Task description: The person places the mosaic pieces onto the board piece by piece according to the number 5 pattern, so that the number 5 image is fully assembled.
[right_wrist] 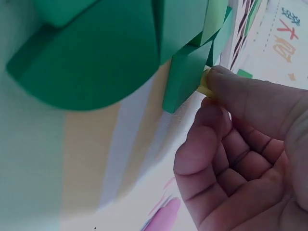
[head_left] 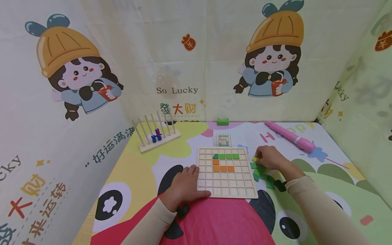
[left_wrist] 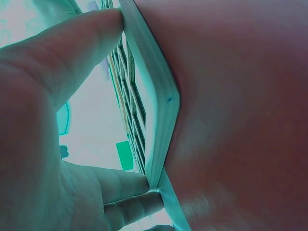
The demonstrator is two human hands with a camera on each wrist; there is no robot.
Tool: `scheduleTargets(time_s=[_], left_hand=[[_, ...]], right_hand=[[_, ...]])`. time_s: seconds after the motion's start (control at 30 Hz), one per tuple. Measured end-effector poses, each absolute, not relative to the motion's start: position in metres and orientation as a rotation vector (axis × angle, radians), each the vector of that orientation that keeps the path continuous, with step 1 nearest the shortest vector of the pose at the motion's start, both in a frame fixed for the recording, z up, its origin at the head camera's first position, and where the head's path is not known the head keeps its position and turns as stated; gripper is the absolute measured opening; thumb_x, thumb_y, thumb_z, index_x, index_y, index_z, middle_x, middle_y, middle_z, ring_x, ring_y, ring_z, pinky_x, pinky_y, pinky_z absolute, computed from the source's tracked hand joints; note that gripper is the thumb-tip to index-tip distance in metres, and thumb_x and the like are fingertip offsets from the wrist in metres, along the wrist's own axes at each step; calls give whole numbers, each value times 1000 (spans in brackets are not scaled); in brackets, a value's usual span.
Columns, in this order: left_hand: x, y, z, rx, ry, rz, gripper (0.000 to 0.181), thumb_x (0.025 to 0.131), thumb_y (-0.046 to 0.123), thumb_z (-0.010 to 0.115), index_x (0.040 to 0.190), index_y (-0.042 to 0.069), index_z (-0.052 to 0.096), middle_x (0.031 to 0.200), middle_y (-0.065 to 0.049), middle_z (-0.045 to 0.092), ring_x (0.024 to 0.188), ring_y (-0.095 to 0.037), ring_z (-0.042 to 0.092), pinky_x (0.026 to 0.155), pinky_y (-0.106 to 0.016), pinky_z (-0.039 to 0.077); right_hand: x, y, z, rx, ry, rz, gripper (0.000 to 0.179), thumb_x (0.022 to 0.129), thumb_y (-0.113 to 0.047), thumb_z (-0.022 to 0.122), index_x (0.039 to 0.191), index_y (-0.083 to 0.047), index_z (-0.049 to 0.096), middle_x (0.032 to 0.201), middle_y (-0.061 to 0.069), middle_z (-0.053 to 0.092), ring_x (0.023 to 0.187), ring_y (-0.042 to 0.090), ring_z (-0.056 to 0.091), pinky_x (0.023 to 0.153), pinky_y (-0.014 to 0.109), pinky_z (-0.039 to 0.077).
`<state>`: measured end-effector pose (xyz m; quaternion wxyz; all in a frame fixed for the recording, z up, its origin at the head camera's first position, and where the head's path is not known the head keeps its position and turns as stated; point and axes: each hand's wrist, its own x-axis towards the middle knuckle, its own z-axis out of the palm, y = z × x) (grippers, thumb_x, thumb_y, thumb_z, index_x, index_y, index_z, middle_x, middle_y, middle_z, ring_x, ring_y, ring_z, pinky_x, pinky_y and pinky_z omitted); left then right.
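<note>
on a cartoon-printed tablecloth [head_left: 137, 180] between printed fabric walls [head_left: 214, 68], the left hand [head_left: 183, 183], fingers straight, touched a gridded wooden board [head_left: 226, 183]; the right hand [head_left: 271, 158] pinched a yellow tile [head_left: 254, 159]

**Table [head_left: 85, 228] boxed in by printed sheeting [head_left: 220, 68]**

From where I'm standing: cream sheeting on three sides, left, back and right, lightly creased at the back. Two cartoon figures in orange hats, one on the left panel [head_left: 18, 102], one on the back. Back also has a red pouch print [head_left: 189, 42] and "So Lucky" lettering [head_left: 177, 90] above coloured Chinese characters [head_left: 178, 109]. Left panel: more Chinese characters, big ones low down. Right panel [head_left: 361, 78]: slight green cast. Tabletop: bright cartoon cover [head_left: 220, 223], red, green, yellow, white. Bare wood shows at near left corner. Light's soft, diffuse.
</note>
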<state>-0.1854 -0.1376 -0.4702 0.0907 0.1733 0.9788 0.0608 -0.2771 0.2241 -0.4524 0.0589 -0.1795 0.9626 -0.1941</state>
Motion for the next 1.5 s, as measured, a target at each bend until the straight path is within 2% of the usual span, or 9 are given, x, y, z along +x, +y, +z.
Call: scheduleTargets(time_s=[0.17,0.23,0.5,0.7,0.83,1.23,1.5], left_hand=[[-185,-137,-470,512,2909,189,109,79,76,69,157,5,41,158,-11,46,139,-32,47,107,-50,50],[-185,-137,-470,514,2910,194,109,79,76,69,157,5,41,158,-11,46,139,-32,48,107,-50,50],[-185,-138,-468,513,2908,181,110,79,76,69,157,5,41,158,-12,45,139,-33,47,107,-51,51],[-185,-137,-466,500,2899,194,109,79,75,69,158,5,40,159,-12,45,141,-34,46,107,-52,50],[-184,-137,-466,496,2895,196,109,79,75,69,158,6,40,159,-12,45,141,-34,46,108,-51,50],[-184,-136,-467,496,2900,189,109,78,75,70,157,6,40,159,-12,45,141,-34,46,108,-52,49],[-184,-136,-467,498,2902,197,109,78,75,70,157,6,40,158,-12,46,140,-33,47,108,-52,50]], right_hand=[[-278,224,-456,-569,2853,-554,23,93,-6,71,116,-5,72,89,6,66,79,21,57,75,40,51],[-276,224,-455,-568,2847,-558,25,95,-6,69,119,-7,73,89,6,66,78,20,56,73,38,49],[-269,217,-446,-509,2860,-807,12,94,-13,72,104,-6,74,84,-1,71,73,14,59,68,33,48],[-266,201,-450,-514,2824,-902,10,90,-16,79,96,-10,73,85,-2,72,78,12,60,70,32,49],[-263,190,-454,-497,2782,-932,9,89,-15,79,91,-10,71,81,-1,69,74,13,59,67,32,49],[-256,170,-457,-374,2744,-960,11,89,-15,77,84,-11,69,75,0,66,71,16,59,66,31,49],[-249,160,-457,-344,2811,-930,12,89,-15,78,81,-10,71,77,0,66,72,16,57,64,31,48]])
